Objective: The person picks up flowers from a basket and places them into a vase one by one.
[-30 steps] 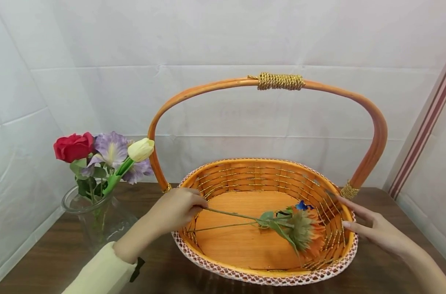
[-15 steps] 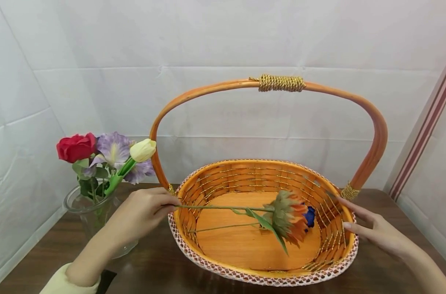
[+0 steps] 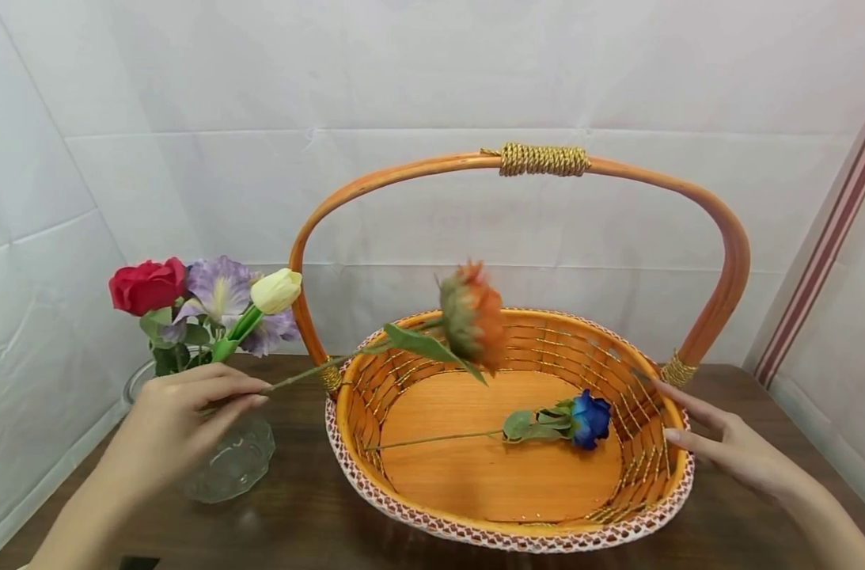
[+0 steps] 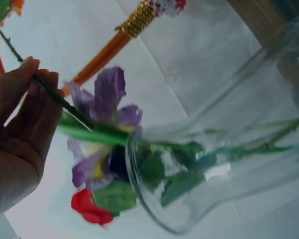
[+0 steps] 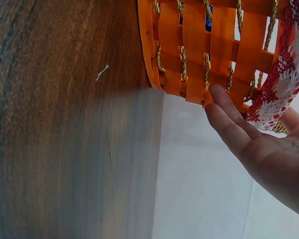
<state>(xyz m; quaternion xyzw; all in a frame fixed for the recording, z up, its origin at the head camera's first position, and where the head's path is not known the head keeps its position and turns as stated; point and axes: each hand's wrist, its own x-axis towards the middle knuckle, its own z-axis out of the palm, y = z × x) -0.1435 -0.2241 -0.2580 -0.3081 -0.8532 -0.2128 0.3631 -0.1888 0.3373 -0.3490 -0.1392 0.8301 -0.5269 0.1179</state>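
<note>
In the head view my left hand [image 3: 190,416] pinches the long stem of an orange flower [image 3: 471,317] between thumb and fingers. The bloom is raised above the left part of an orange wicker basket [image 3: 503,541], pointing right. A blue rose [image 3: 589,419] lies on the basket floor, stem toward the left. My right hand [image 3: 738,451] holds the basket's right rim, thumb on top and other fingers along the outer weave [image 5: 194,45]. Just behind the left hand stands a glass vase [image 4: 214,194] holding a red rose [image 3: 147,285], a purple iris [image 3: 218,289] and a pale yellow tulip [image 3: 277,291].
A tall arched handle [image 3: 396,168] with gold cord wrapping rises over the basket. Everything stands on a dark wooden table [image 3: 297,499]. White sheeting [image 3: 432,71] hangs behind and at both sides.
My left hand has moved left toward the vase, drawing the orange flower up off the basket floor and uncovering the blue rose. The right hand has stayed on the rim.
</note>
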